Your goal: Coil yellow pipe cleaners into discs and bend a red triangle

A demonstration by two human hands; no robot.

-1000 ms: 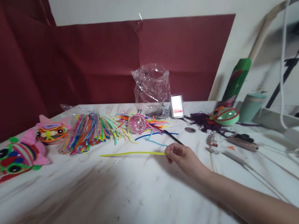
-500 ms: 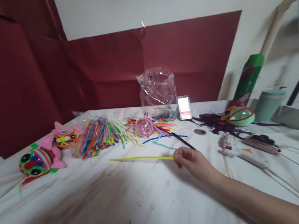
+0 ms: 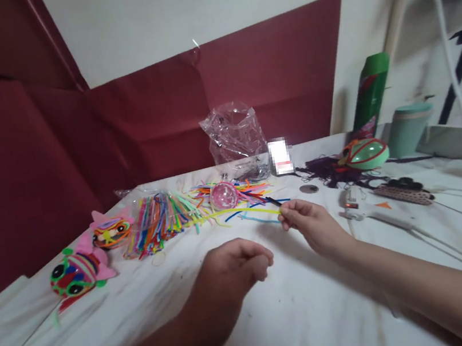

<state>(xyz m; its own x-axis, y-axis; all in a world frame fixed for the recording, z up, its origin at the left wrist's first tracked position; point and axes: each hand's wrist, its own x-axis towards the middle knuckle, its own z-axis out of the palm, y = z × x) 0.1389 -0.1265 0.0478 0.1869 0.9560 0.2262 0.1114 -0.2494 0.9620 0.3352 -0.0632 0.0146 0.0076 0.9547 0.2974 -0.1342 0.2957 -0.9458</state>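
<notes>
My right hand (image 3: 307, 220) pinches one end of a yellow pipe cleaner (image 3: 237, 211) between thumb and fingertips. The strip stretches leftward above the table, slightly bowed, its far end overlapping the bundle of colored pipe cleaners (image 3: 158, 221). Nearer to me, my left hand (image 3: 236, 267) is raised over the tabletop with fingers curled and thumb drawn in; nothing shows in it, and it is apart from the yellow strip. A clear pink dome (image 3: 223, 196) rests on loose colored strips. Behind my right fingers lie a blue pipe cleaner (image 3: 237, 215) and a black pen-like stick (image 3: 273, 201).
Two colorful fish-like crafts (image 3: 78, 271) sit at the left. A clear plastic bag (image 3: 237, 137) stands at the back. To the right are a glue gun (image 3: 376, 217) with its cord, a dotted case (image 3: 403, 195), a green balloon-like craft (image 3: 367, 154) and a mint cup (image 3: 411, 129).
My left hand has come into view from the lower left. My right hand has moved slightly right and up with the yellow pipe cleaner, which now bows. The camera view has tilted.
</notes>
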